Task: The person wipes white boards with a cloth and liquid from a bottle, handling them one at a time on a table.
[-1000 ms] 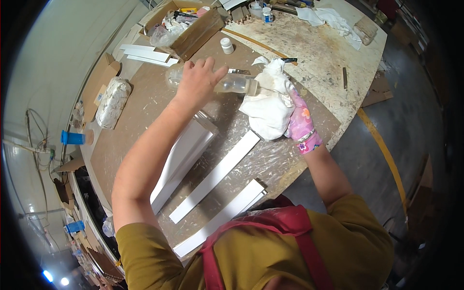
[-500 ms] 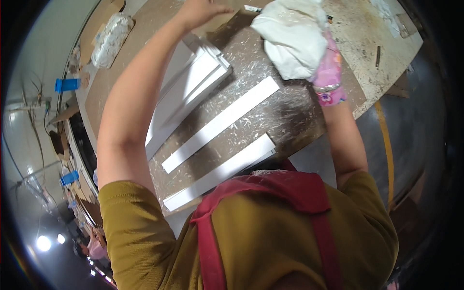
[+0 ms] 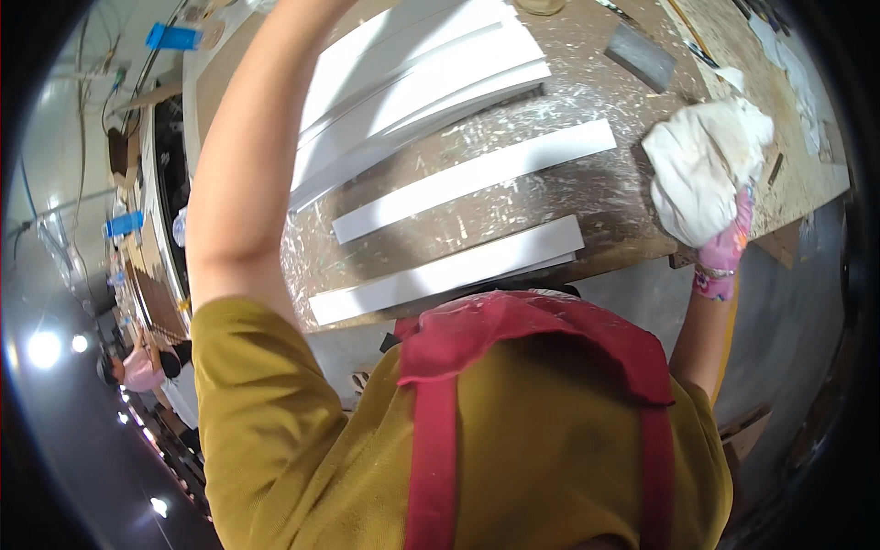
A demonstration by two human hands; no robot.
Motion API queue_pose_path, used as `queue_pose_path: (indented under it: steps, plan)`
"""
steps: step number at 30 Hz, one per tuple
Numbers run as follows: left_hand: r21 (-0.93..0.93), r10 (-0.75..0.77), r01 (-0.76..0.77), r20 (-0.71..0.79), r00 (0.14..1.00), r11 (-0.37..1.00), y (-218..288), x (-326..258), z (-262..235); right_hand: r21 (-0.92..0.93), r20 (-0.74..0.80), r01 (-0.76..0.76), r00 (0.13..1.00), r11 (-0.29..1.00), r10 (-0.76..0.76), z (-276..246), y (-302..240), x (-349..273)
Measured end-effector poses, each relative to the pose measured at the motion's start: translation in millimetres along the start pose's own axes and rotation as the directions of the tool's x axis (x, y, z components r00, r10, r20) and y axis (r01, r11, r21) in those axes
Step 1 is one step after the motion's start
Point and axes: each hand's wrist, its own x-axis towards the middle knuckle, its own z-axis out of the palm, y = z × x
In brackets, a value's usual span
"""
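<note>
My right hand [image 3: 727, 246], in a pink patterned glove, holds a bunched white cloth [image 3: 701, 170] at the table's right front edge. The cloth hides most of its fingers. My left arm reaches over the left side of the table, and its hand is beyond the top edge of the picture. Under that forearm lies a fanned stack of white boards [image 3: 422, 92]. One narrow white strip [image 3: 477, 179] rests by itself on the brown tabletop. Closer to my body, another white strip [image 3: 449, 268] lies along the front edge, with at least one more piece beneath it.
A flat grey block [image 3: 640, 58] sits beyond the cloth. The brown table surface [image 3: 587, 92] is spattered with white flecks. Blue cups [image 3: 172, 38] stand at the far left. Further off on the left, a person in pink [image 3: 142, 371] is at another bench.
The view has turned, so the table contents appear shifted. My right hand has moved the cloth rightward, away from the boards. My left hand has gone out of the picture at the top.
</note>
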Motion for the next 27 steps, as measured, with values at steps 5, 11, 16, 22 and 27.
queue_pose_path:
  steps: [5, 11, 16, 22, 27]
  plan:
    - [-0.158, -0.608, 0.707, 0.406, 0.682, 0.689, 22, -203, -49, -0.287, 0.122, 0.128, 0.988, 0.949, -0.097, 25, -9, -13]
    - [0.025, -0.663, 0.681, 0.260, 0.702, 0.731, -1, -373, 15, -0.594, 0.795, 0.793, 0.549, 0.140, 0.258, 165, 60, -68]
    - [-0.102, -0.569, 0.595, 0.201, 0.797, 0.797, -33, -390, 53, 0.124, 0.860, 0.992, -0.100, -0.016, 0.500, 273, 232, -125]
    - [-0.231, -0.540, 0.550, 0.108, 0.835, 0.803, -44, -407, 62, -0.530, 0.603, 0.831, 0.510, -0.170, 0.614, 214, 195, -62]
    - [-0.223, -0.477, 0.474, 0.045, 0.878, 0.852, -47, -406, 69, -0.344, 0.752, 0.910, 0.415, -0.231, 0.513, 183, 157, -41]
